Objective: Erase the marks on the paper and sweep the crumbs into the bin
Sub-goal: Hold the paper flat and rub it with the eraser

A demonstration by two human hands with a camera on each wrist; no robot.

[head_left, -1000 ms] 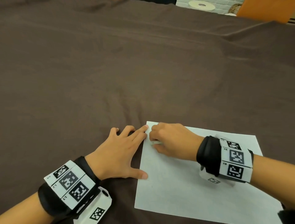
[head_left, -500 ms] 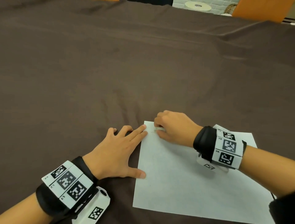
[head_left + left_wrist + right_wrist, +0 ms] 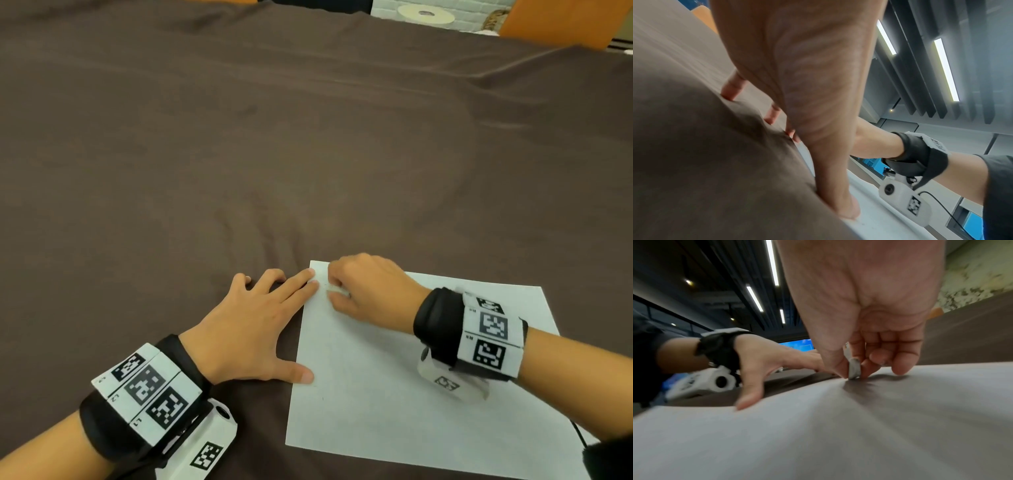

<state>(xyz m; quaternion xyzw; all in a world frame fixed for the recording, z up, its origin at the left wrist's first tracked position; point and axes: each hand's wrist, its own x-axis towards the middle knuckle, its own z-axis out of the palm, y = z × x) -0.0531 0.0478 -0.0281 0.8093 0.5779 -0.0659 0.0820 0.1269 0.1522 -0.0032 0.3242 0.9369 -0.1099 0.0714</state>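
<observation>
A white sheet of paper [image 3: 394,394] lies on the brown cloth at the near right. My right hand [image 3: 363,287] pinches a small white eraser [image 3: 854,368] between thumb and fingers and presses its end on the paper near the far left corner. In the head view only a sliver of the eraser [image 3: 337,292] shows under the fingers. My left hand [image 3: 253,329] lies flat with spread fingers, the index and thumb tips on the paper's left edge, the rest on the cloth. Faint marks sit by the eraser; no crumbs or bin are visible.
The brown cloth [image 3: 274,137] covers the whole table and is wrinkled just beyond my left hand. An orange object [image 3: 561,20] and a white disc [image 3: 424,13] sit past the far edge at the upper right.
My right hand with the eraser has rubbed back and forth near the paper's far left corner, ending close to the left fingertips. The left hand stays flat on the paper's edge.
</observation>
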